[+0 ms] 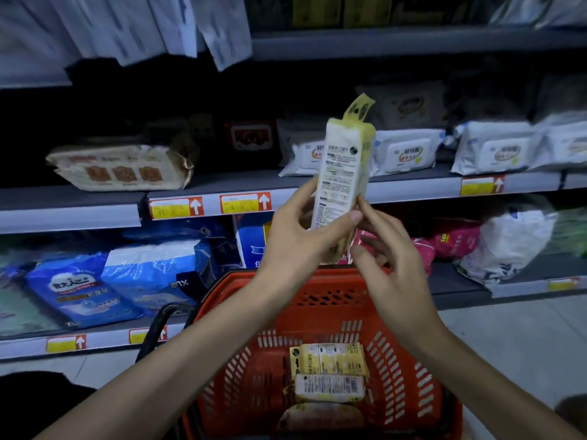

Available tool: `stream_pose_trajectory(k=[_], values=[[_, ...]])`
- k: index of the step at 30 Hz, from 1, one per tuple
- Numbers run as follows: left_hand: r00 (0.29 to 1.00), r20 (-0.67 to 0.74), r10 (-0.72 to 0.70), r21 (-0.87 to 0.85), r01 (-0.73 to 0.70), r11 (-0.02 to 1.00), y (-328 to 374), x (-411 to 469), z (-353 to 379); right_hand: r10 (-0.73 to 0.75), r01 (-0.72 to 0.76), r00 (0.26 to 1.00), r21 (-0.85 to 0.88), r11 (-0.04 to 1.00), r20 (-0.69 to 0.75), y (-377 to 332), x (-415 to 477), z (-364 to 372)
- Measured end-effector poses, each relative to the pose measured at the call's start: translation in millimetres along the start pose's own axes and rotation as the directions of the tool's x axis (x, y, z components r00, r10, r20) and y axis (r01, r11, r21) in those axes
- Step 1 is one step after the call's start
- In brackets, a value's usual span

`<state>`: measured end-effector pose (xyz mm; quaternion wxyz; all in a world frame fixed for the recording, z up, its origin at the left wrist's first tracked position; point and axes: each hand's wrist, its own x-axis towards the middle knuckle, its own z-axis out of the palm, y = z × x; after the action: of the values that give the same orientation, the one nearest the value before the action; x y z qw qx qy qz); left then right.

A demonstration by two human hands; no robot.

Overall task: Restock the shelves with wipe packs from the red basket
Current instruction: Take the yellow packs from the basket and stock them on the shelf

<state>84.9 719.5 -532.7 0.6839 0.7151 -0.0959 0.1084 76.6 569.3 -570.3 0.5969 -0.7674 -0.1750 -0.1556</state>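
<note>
My left hand grips the lower part of a yellow and white wipe pack, held upright above the red basket and in front of the middle shelf. The fingertips of my right hand touch the pack's right edge near its bottom. Three more yellow wipe packs lie on the basket's floor.
White wipe packs line the middle shelf to the right, and a beige pack lies at its left. Blue diaper bags fill the lower shelf, with pink and white bags at the right. Price tags run along the shelf edges.
</note>
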Motion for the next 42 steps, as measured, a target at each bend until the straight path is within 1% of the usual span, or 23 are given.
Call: stream_pose_trajectory(k=[4, 7, 8, 10, 12, 14, 16, 19, 22, 24, 27, 29, 35, 38, 40, 42], values=[[0.999, -0.008, 0.045, -0.014, -0.045, 0.999, 24.3, 10.6, -3.0, -0.061, 0.059, 0.996, -0.025, 0.998, -0.061, -19.1, 12.5, -16.5], [1.000, 0.013, 0.027, -0.030, -0.027, 0.999, 42.3, 21.0, -0.5, -0.057, 0.056, 0.996, -0.015, 0.998, -0.075, -37.0, 26.3, -27.1], [1.000, 0.008, 0.028, -0.043, -0.028, 0.999, 49.3, 25.9, 1.4, -0.056, 0.058, 0.995, 0.024, 0.998, -0.077, -43.3, 31.7, -30.1], [0.999, -0.010, 0.044, -0.067, -0.044, 0.997, 64.0, 37.1, 5.4, -0.030, 0.042, 0.996, 0.157, 0.987, -0.078, -55.5, 44.9, -37.5], [0.998, -0.007, 0.062, -0.067, -0.062, 0.996, 79.7, 48.3, 9.8, -0.028, 0.042, 0.997, 0.202, 0.979, -0.076, -66.7, 59.4, -46.8], [0.998, -0.007, 0.067, -0.066, -0.067, 0.996, 94.5, 60.3, 13.2, -0.050, 0.062, 0.996, 0.176, 0.982, -0.070, -77.9, 74.5, -56.6], [0.999, -0.026, 0.042, -0.081, -0.044, 0.996, 106.7, 74.1, 17.1, -0.078, 0.086, 0.995, 0.136, 0.987, -0.065, -89.9, 90.9, -65.9], [0.999, -0.040, 0.016, -0.100, -0.020, 0.995, 127.7, 97.1, 23.6, -0.106, 0.117, 0.989, 0.100, 0.988, -0.104, -105.2, 118.9, -77.2], [0.995, -0.070, 0.073, -0.044, -0.076, 0.996, 148.7, 125.1, 26.1, -0.136, 0.148, 0.980, 0.075, 0.986, -0.148, -117.6, 151.5, -82.9], [0.989, -0.077, 0.123, 0.042, -0.120, 0.992, 161.3, 145.7, 25.5, -0.151, 0.166, 0.968, 0.061, 0.984, -0.199, -123.9, 176.4, -86.3], [0.978, -0.042, 0.204, 0.186, -0.193, 0.963, 172.0, 177.5, 23.9, -0.183, 0.193, 0.954, 0.018, 0.981, -0.237, -127.7, 215.5, -89.6], [0.970, -0.074, 0.233, 0.220, -0.212, 0.952, 174.5, 199.7, 23.2, -0.192, 0.201, 0.948, 0.010, 0.979, -0.252, -125.5, 239.1, -88.1], [0.952, -0.261, 0.160, 0.095, -0.139, 0.986, 172.3, 268.5, 25.6, -0.150, 0.164, 0.938, 0.017, 0.986, -0.313, -114.0, 311.4, -80.8], [0.926, -0.364, 0.101, 0.071, -0.081, 0.994, 167.0, 296.4, 31.7, -0.114, 0.113, 0.933, -0.024, 0.993, -0.343, -103.8, 340.0, -77.9], [0.920, -0.388, 0.049, 0.064, -0.026, 0.998, 159.6, 305.7, 36.0, -0.071, 0.050, 0.931, -0.068, 0.996, -0.358, -90.7, 352.8, -76.6], [0.924, -0.383, 0.007, 0.083, 0.026, 0.996, 149.8, 309.0, 39.7, -0.043, -0.013, 0.929, -0.150, 0.989, -0.367, -76.9, 360.6, -75.3]])
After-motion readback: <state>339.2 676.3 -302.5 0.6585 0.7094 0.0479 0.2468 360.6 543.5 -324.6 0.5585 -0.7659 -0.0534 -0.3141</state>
